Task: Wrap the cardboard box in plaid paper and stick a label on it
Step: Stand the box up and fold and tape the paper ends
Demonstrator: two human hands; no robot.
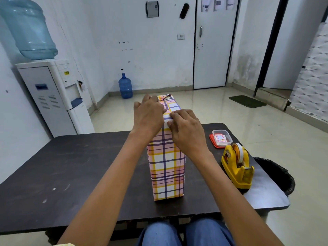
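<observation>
We're keeping the plaid-wrapped box (166, 166) upright mid-table (71, 166), working its top fold. Our left hand (149, 116) is lying flat, fingers straight, pinning the paper. Our right hand (186, 132) is bending fingertips onto the fold, pinching or pressing, we cannot tell. Best creasing firmly along the edge before reaching right for the tape dispenser (237, 166).
</observation>
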